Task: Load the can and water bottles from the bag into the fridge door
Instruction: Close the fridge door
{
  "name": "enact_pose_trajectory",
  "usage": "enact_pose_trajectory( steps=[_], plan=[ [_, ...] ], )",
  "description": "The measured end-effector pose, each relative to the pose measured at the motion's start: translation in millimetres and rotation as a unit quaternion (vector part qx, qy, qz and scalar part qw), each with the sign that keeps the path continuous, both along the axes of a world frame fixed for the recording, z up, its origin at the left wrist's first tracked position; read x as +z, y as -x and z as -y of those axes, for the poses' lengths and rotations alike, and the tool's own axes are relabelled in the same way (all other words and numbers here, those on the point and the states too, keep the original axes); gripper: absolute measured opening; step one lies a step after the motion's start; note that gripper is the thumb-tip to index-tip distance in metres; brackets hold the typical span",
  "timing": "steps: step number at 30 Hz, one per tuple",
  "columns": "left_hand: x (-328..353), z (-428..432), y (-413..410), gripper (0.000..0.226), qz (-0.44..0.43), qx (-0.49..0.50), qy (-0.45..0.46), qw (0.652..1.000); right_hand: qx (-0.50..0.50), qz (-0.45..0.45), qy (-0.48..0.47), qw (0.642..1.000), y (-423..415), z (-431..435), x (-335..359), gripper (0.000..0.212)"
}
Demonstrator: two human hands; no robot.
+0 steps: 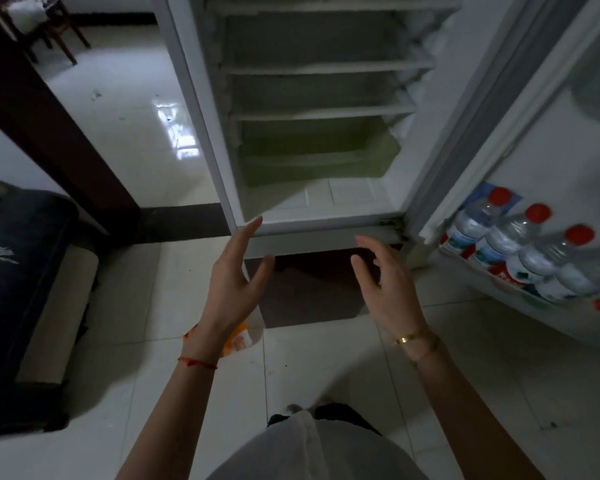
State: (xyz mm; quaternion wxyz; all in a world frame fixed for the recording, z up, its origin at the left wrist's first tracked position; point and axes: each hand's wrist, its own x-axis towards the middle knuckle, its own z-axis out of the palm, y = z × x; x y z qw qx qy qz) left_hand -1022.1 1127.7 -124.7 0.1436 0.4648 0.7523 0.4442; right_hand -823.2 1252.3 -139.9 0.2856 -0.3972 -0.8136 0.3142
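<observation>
Several clear water bottles (520,247) with red caps stand in a row in the lower shelf of the open fridge door (548,140) at the right. My left hand (238,275) and my right hand (383,278) are held out side by side in front of the fridge's base, palms facing each other, fingers straight and holding nothing. An orange and white bag (239,336) lies on the floor, mostly hidden under my left wrist. No can is plainly visible; the door shelf's right end is blurred.
The fridge body (312,133) stands open with bare shelves and a pale drawer at the bottom. A dark sofa (21,271) is at the left, a dark wooden door frame (49,109) behind it, a chair (49,26) at the far left. White floor tiles lie below.
</observation>
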Motion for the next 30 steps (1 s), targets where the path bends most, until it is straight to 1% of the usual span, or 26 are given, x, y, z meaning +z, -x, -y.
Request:
enact_pose_trajectory(
  steps=[3, 8, 12, 15, 21, 28, 30],
  plan=[
    [16, -12, -13, 0.058, -0.033, -0.043, -0.027, 0.998, -0.036, -0.022, -0.032, 0.999, -20, -1, 15, 0.045],
    [37, -30, -37, 0.058, -0.049, -0.116, -0.059, 0.990, -0.099, -0.053, -0.062, 0.992, -57, 2, 39, 0.041],
    [52, -41, -57, 0.058, -0.068, -0.161, -0.087, 0.981, -0.148, -0.099, -0.110, 0.978, -86, 7, 56, 0.036],
    [62, -50, -73, 0.057, -0.081, -0.196, -0.099, 0.972, -0.185, -0.123, -0.135, 0.966, -110, 10, 64, 0.036],
    [75, -67, -110, 0.056, -0.097, -0.260, -0.130, 0.952, -0.257, -0.106, -0.176, 0.944, -156, 17, 76, 0.034],
    [86, -82, -155, 0.057, -0.107, -0.307, -0.160, 0.932, -0.313, -0.091, -0.197, 0.925, -200, 21, 85, 0.036],
    [89, -85, -169, 0.056, -0.109, -0.316, -0.168, 0.927, -0.329, -0.084, -0.189, 0.921, -214, 20, 87, 0.036]
  ],
)
